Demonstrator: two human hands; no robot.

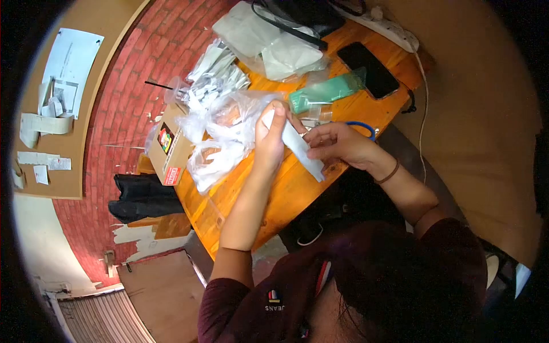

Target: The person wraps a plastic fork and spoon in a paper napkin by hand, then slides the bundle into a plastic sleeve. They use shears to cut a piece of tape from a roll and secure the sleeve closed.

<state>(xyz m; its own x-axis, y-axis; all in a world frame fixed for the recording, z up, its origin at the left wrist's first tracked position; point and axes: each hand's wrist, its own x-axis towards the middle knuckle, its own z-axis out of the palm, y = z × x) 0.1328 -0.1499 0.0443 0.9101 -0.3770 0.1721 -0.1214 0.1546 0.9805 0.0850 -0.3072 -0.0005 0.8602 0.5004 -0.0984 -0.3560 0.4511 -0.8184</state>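
Note:
A white folded paper strip (301, 150) is held over the wooden table (251, 200). My left hand (273, 134) is closed round its upper end, with the thumb lying along it. On the other side, my right hand (337, 143) pinches the strip's edge between thumb and fingers. Behind my right hand the blue handle (366, 127) of what looks like scissors shows in part. A green packet in clear plastic (326, 91) lies just beyond both hands. Crumpled clear plastic bags (214, 157) rest beside my left wrist.
A black phone (369, 70) lies near the table's far right edge, by a power strip (389, 28) and cable. Further back are a large plastic bag (274, 43) and a pile of white strips (214, 74). A cardboard box (171, 143) stands at the left.

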